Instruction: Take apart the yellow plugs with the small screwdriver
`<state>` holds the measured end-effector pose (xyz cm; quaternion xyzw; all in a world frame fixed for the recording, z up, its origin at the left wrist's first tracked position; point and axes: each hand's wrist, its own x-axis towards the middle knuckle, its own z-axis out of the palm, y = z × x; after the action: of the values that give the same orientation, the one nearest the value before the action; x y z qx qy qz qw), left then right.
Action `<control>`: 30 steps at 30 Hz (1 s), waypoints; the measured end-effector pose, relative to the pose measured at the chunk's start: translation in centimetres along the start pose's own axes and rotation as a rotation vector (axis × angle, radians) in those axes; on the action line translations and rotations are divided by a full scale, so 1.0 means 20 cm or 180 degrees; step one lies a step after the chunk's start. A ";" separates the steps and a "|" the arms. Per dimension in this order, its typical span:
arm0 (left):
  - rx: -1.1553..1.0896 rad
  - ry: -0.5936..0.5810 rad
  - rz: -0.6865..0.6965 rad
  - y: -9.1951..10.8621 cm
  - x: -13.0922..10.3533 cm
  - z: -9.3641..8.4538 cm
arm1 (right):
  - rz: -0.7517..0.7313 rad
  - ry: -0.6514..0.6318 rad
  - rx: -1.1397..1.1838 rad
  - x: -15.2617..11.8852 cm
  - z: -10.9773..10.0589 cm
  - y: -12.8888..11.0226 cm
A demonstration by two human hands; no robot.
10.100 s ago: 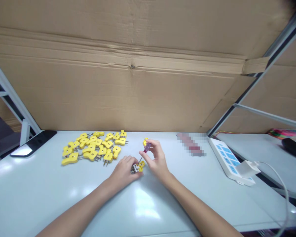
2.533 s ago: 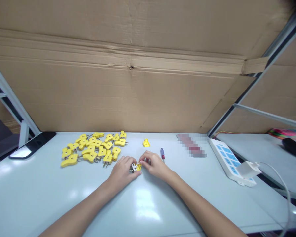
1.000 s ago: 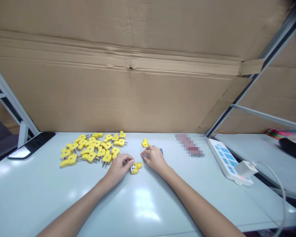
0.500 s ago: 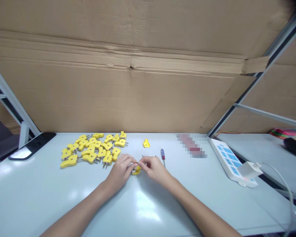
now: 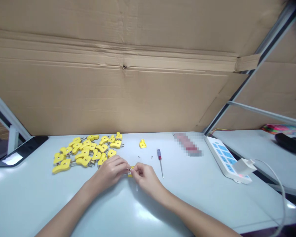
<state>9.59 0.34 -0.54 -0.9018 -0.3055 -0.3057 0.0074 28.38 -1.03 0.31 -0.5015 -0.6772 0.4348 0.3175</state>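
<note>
My left hand [image 5: 113, 171] is closed at the left side of an opened yellow plug housing [image 5: 130, 175], which lies low over the table and is partly covered by my fingers. From the other side, my right hand [image 5: 146, 179] pinches at the top of the same housing; anything between its fingertips is too small to make out. A loose yellow plug cover [image 5: 142, 144] lies behind my hands. Two small screws, one left [image 5: 139, 157] and one right [image 5: 152, 157], rest between that cover and my right hand. A screwdriver [image 5: 159, 157] lies to their right, its shaft toward me.
Several yellow plugs [image 5: 84, 153] with metal pins are heaped at the left. Behind them is a dark phone-like slab [image 5: 22, 151]. A white power strip [image 5: 227, 161] with a charger [image 5: 244, 167] and cable stands at right. Cardboard [image 5: 113, 98] walls off the back.
The view has shifted a little, so the table items sit further left. My right hand has come lower and nearer me, uncovering the screws and the screwdriver's shaft. Both hands stay at the housing.
</note>
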 end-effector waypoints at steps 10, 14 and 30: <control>0.0557 -0.0367 -0.0179 0.10 0.04 -0.01 | -0.0496 0.0006 -0.0624 0.01 -0.03 0.00; 0.0712 -0.0701 -0.0181 0.11 0.05 -0.01 | -0.0620 0.0015 -0.0839 0.02 -0.03 0.02; -0.0615 -0.0269 -0.1497 0.03 0.09 0.10 | -0.0648 0.0635 -0.1276 0.16 -0.22 0.09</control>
<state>12.16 1.27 -0.96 -0.8144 -0.4762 -0.2889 -0.1628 32.00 3.38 0.57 -0.5242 -0.7623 0.2057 0.3191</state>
